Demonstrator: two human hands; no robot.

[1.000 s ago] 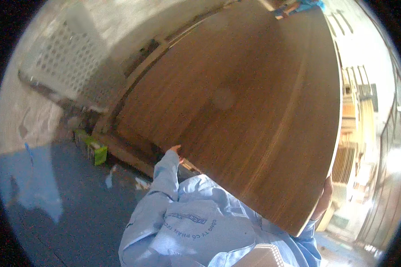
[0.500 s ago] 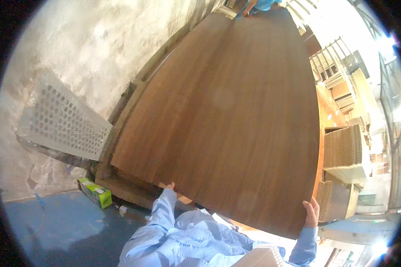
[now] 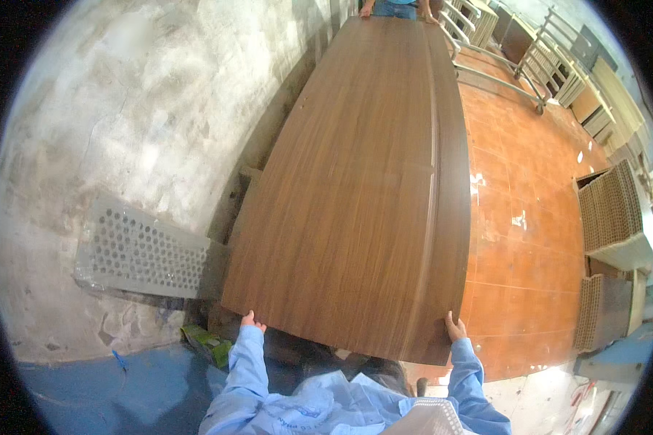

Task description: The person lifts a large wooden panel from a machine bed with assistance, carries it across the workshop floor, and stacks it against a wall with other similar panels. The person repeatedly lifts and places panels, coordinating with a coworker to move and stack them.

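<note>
A long brown wood-grain panel [image 3: 348, 188] stretches away from me, its near edge just in front of my body. My left hand [image 3: 252, 320] grips the near edge close to the left corner, thumb on top and fingers hidden beneath. Near the right corner, my right hand [image 3: 455, 326] is closed on the panel's edge, its fingers partly under the board. At the far end a person in blue [image 3: 399, 9] has a hand [image 3: 429, 16] at each far corner of the same panel.
A bare wall [image 3: 159, 109] runs along the left, with a perforated grey sheet [image 3: 152, 250] against it. A green box [image 3: 207, 344] lies by my left arm. To the right are orange floor tiles [image 3: 522, 254], a metal rack [image 3: 500, 76] and stacks of honeycomb-cored boards [image 3: 617, 210].
The panel has swung level and shifted left; more of the orange floor shows on its right. My right hand has moved left with it. The far person's two hands now show.
</note>
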